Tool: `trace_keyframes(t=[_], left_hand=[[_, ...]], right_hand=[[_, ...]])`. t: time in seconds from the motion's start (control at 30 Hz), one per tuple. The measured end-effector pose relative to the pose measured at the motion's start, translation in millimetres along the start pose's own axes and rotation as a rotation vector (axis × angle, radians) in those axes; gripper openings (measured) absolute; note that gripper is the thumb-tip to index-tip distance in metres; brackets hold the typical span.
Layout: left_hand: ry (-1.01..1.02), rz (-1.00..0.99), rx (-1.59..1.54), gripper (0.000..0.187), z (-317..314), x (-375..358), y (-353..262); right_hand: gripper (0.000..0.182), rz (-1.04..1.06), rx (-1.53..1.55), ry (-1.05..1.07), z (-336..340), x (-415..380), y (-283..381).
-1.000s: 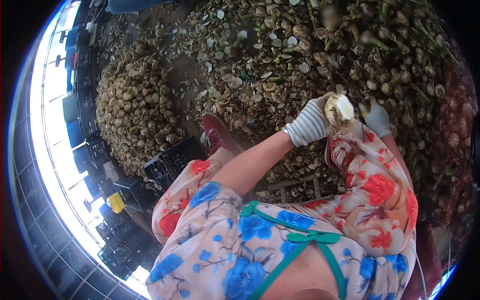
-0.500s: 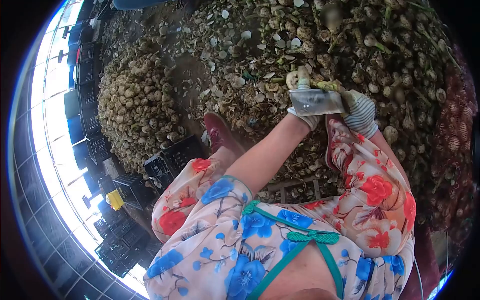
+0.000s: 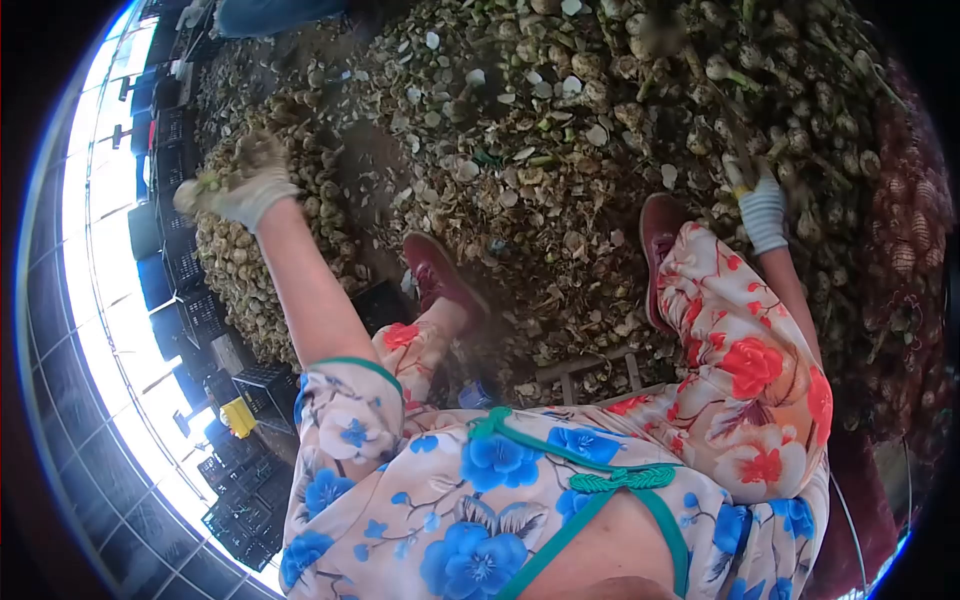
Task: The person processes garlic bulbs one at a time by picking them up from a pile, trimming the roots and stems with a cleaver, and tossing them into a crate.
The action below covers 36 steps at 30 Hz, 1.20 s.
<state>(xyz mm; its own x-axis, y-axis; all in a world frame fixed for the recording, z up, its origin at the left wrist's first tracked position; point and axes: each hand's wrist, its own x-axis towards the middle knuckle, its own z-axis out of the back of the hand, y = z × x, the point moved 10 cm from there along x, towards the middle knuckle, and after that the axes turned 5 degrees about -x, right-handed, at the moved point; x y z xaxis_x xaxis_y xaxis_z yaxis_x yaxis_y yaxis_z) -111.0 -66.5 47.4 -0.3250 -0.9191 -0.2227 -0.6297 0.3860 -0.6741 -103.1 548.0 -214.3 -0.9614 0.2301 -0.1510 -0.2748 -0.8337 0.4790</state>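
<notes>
My left hand (image 3: 250, 195), in a whitish glove with soiled fingers, reaches over the left heap of trimmed garlic bulbs (image 3: 245, 260). Its thumb and fingers are spread, though blurred, and I see nothing held between them. On the other side, my right hand (image 3: 763, 212) wears a striped glove and is closed around a cleaver (image 3: 742, 160). The blade is seen nearly edge-on and hard to make out against the pile. Beside that hand lies a large heap of untrimmed garlic (image 3: 825, 150) with stems.
Garlic skins and cut scraps (image 3: 530, 220) cover the ground between my shoes. Black plastic crates (image 3: 200, 305) line the left side, with a yellow object (image 3: 237, 417) near them. Red mesh sacks (image 3: 910, 220) of garlic stand at the right. Blue cloth (image 3: 275, 15) shows at the top.
My left hand has swung from beside the cleaver out to the left heap and opened. My right hand has moved slightly right and away with the cleaver, whose broad face no longer shows.
</notes>
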Motion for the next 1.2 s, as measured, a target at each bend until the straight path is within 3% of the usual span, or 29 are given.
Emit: trace_keyframes(t=[0.07,0.1,0.13,0.17,0.2,0.23,0.27,0.3,0.37,0.4,0.43,0.47,0.5,0.57,0.6,0.67,0.7,0.73,0.77,0.8,0.87,0.9,0.93,0.97,1.0,1.07,1.2], left_hand=[[0.357,0.406,0.150,0.045,12.4,6.7,60.4],[0.342,0.411,0.246,0.043,31.1,-18.4,82.9],[0.549,0.580,0.300,0.031,37.6,-46.2,120.1],[0.624,0.632,0.415,0.013,50.8,-82.7,147.2],[0.417,0.878,0.430,0.011,85.7,-111.3,183.4],[0.475,1.184,0.410,0.006,125.6,-132.7,230.6],[0.527,1.332,0.486,0.008,140.0,-179.4,236.2],[0.202,1.358,0.659,0.008,168.6,-210.6,235.2],[0.518,1.635,0.568,0.018,217.8,-254.3,280.5],[0.509,1.635,0.566,0.018,213.0,-267.3,280.0],[0.482,1.800,0.437,0.025,193.4,-300.6,270.9],[0.451,1.963,0.297,0.032,179.3,-326.8,260.1],[0.447,1.969,0.293,0.032,180.0,-331.4,257.1],[0.641,1.562,0.405,0.032,166.9,-302.0,261.6],[0.800,1.387,0.712,0.037,170.4,-287.2,263.5],[1.017,1.361,0.668,0.040,170.4,-284.9,276.9],[0.953,1.511,0.537,0.041,176.8,-292.0,279.4],[0.710,1.773,0.282,0.043,184.6,-303.7,279.7],[0.333,2.034,-0.035,0.046,187.4,-316.9,272.5],[0.025,2.168,-0.272,0.048,187.6,-324.9,265.8],[-0.389,2.254,-0.588,0.053,182.2,-329.7,255.3],[-0.395,2.257,-0.585,0.053,181.5,-332.2,255.0],[0.316,2.016,-0.052,0.053,191.6,-318.9,269.1],[0.930,1.575,0.436,0.053,183.7,-299.9,275.7],[0.926,1.578,0.436,0.053,180.4,-301.3,274.4],[0.321,2.184,-0.270,0.046,165.9,-335.8,253.6],[0.154,2.057,-0.172,0.037,190.7,-328.1,271.8]], right_hand=[[0.055,0.160,0.418,0.078,-14.9,14.2,40.0],[0.055,0.170,0.426,0.075,-24.6,22.5,45.8],[0.051,0.041,0.379,0.184,-55.1,35.7,38.7],[0.048,-0.092,0.325,0.293,-77.6,43.2,28.7],[0.043,-0.291,0.290,0.417,-91.3,39.3,21.7],[0.043,-0.294,0.286,0.419,-92.3,31.8,26.0],[0.039,-0.150,0.518,0.391,-87.1,21.4,46.4],[0.034,0.002,0.743,0.364,-76.7,6.5,68.7],[0.025,0.195,0.702,0.407,-24.8,-39.7,136.2],[0.021,0.419,0.654,0.408,-9.1,-57.2,163.8],[0.017,0.641,0.602,0.402,1.1,-74.2,184.5],[0.020,0.812,0.331,0.371,-2.3,-88.5,194.1],[0.020,0.808,0.326,0.375,0.2,-89.0,192.8],[0.024,1.034,0.190,0.501,2.9,-106.1,205.9],[0.030,0.993,0.252,0.441,21.7,-102.5,210.2],[0.033,0.720,0.348,0.397,30.1,-80.7,185.9],[0.034,0.595,0.385,0.377,38.0,-70.9,178.4],[0.030,0.664,0.262,0.273,50.2,-69.4,189.2],[0.030,0.663,0.261,0.271,49.6,-67.8,191.4],[0.028,0.699,0.196,0.269,46.9,-68.8,195.0],[0.026,0.713,0.206,0.247,45.9,-70.7,194.7],[0.026,0.708,0.205,0.248,46.6,-71.6,193.6],[0.027,0.726,0.157,0.274,44.1,-74.5,194.7],[0.027,0.747,0.108,0.301,40.8,-77.4,195.2],[0.027,0.744,0.107,0.305,40.3,-78.2,194.1],[0.028,0.765,0.080,0.287,40.2,-79.8,194.0],[0.029,0.635,0.203,0.160,32.6,-61.3,161.4]])
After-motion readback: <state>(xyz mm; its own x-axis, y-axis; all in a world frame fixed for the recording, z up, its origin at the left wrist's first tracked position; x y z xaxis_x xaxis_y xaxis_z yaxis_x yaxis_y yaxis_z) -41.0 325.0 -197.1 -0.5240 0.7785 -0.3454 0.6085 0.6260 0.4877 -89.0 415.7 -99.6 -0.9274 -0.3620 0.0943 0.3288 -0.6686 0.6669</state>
